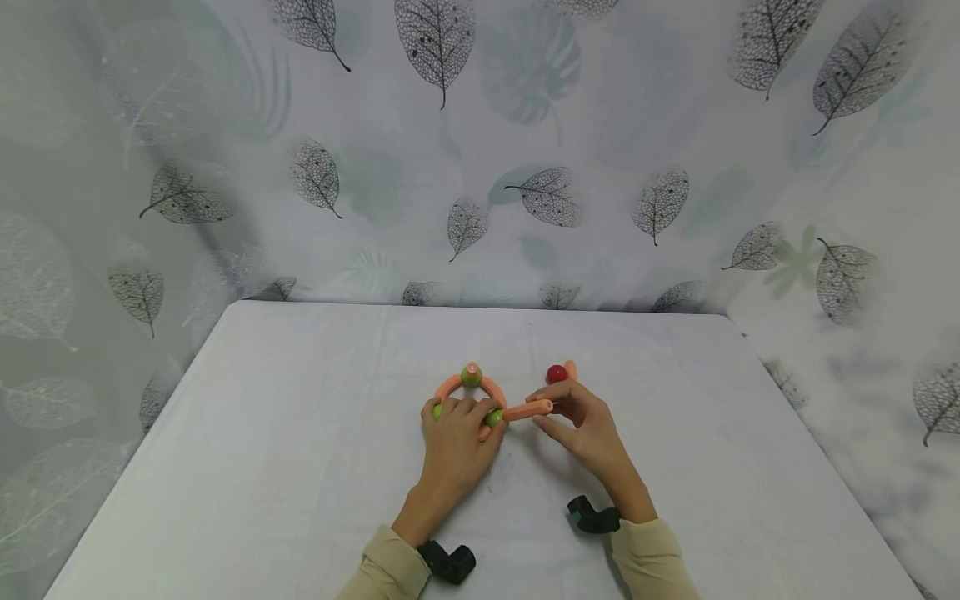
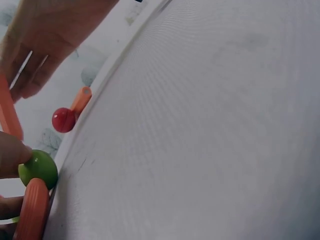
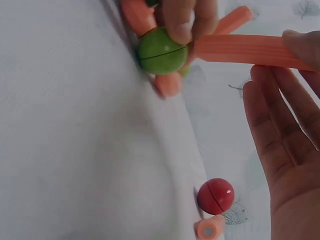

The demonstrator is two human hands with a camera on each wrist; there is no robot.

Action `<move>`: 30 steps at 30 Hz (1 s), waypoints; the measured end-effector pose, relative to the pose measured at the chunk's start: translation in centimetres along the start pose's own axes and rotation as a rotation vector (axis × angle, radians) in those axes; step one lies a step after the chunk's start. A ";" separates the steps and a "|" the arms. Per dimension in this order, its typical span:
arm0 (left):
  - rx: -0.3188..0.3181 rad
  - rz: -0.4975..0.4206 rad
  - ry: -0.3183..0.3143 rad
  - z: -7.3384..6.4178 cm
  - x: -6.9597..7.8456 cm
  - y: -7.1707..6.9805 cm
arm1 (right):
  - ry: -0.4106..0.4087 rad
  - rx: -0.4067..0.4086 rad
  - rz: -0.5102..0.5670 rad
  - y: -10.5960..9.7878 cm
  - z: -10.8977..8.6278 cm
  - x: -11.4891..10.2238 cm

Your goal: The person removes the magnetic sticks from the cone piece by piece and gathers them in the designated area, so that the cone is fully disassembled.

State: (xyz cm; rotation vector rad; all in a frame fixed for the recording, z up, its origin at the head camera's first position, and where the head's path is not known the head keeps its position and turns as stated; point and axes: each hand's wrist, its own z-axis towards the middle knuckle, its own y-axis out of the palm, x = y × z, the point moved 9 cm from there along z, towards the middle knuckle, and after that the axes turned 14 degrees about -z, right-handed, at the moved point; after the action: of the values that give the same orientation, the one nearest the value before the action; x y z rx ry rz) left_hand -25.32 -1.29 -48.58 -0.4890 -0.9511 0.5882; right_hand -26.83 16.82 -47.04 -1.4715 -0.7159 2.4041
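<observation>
A ring of curved orange pieces point(image 1: 491, 388) joined by green balls lies on the white table. My left hand point(image 1: 459, 437) covers its near side and grips a green ball point(image 3: 161, 51) on its right side. From that ball a straight orange stick point(image 1: 527, 410) points right. My right hand point(image 1: 592, 429) pinches this stick between thumb and fingers near its outer end, as the right wrist view shows. On the ring's far side, another green ball point(image 1: 471, 379) carries an orange piece point(image 1: 472, 367) standing up. My left hand hides the ring's near part.
Beyond my right hand lies a red ball point(image 1: 557, 374) with a short orange stick point(image 1: 572, 367) beside it; whether they are joined I cannot tell. Leaf-printed cloth point(image 1: 375, 183) hangs behind the white table point(image 1: 262, 433) and along its sides.
</observation>
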 end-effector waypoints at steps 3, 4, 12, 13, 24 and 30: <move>-0.001 0.009 -0.005 0.1 0.0 0.0 | 0.009 0.048 0.000 -0.9 0.0 0.1; -0.002 0.013 -0.007 0.1 -0.1 0.0 | 0.020 0.065 0.000 -1.3 -0.1 0.2; -0.011 0.017 -0.020 0.1 -0.3 0.2 | 0.098 0.156 -0.013 -3.0 -0.6 1.7; -0.010 0.017 -0.021 0.1 -0.3 0.2 | 0.102 0.155 -0.015 -3.1 -0.6 1.7; -0.016 -0.027 -0.021 0.2 -0.5 0.6 | 0.305 0.267 0.035 -5.5 -1.3 4.1; -0.020 -0.029 -0.023 0.2 -0.7 0.5 | 0.431 0.249 0.010 -6.4 -1.0 6.1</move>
State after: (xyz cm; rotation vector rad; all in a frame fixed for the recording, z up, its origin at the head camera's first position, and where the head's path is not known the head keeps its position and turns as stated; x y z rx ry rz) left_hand -25.93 -1.35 -49.19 -0.4867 -0.9851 0.5591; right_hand -29.16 25.22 -48.78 -1.7920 -0.3003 1.9865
